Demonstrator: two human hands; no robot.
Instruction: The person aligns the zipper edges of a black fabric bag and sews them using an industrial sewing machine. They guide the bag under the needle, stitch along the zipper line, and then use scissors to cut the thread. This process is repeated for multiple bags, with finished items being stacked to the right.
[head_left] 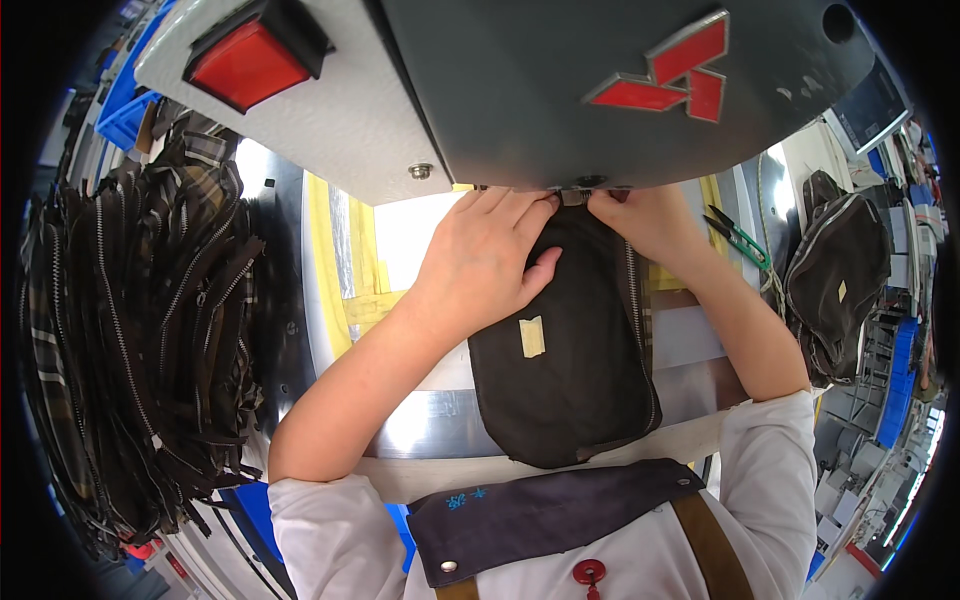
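A dark brown fabric pouch piece (pixel 560 370), with a zipper along its right side and a small cream patch, lies under the head of a grey machine (pixel 520 120). My left hand (pixel 488 250) rests on its upper left part, fingertips beside the small metal foot (pixel 576 197), thumb apart from the fingers. My right hand (pixel 652 222) grips the upper right edge of the piece, thumb close to the foot and other fingertips partly hidden.
A thick pile of dark zippered fabric pieces (pixel 140 340) lies at left, below a blue bin (pixel 125 118). Green-handled snips (pixel 745 245) lie to the right, near another dark piece (pixel 835 280). Yellow tape strips (pixel 360 310) border the white work surface.
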